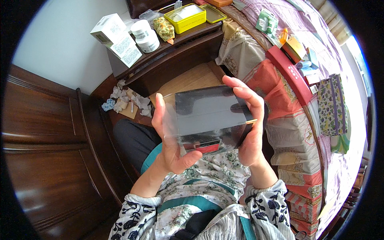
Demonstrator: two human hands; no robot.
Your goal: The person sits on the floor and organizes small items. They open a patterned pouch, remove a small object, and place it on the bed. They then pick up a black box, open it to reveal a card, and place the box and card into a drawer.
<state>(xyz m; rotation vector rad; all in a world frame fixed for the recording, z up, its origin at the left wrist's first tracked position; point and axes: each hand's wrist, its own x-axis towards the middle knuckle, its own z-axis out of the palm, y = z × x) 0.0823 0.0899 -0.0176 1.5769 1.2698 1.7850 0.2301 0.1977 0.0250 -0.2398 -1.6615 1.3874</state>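
Observation:
Between my hands, above my lap, is a glossy black box (210, 108) with a clear plastic cover (170, 117) that extends past its left end. My left hand (172, 153) grips the clear end, fingers along the side and thumb across the lower front edge. My right hand (253, 129) clasps the dark end, with fingertips over the far top corner. On the side facing me is a red patch with a pale border (207, 146). A thin gold-coloured strip (251, 121) shows by my right palm. The box's underside is hidden.
A dark wooden cabinet (168, 51) ahead bears white boxes (126, 52), white jars (145, 36) and a yellow tin (186, 22). Crumpled tissues (141, 100) lie on the floor. On the bed at right are a long red box (289, 75) and a patterned pouch (333, 105).

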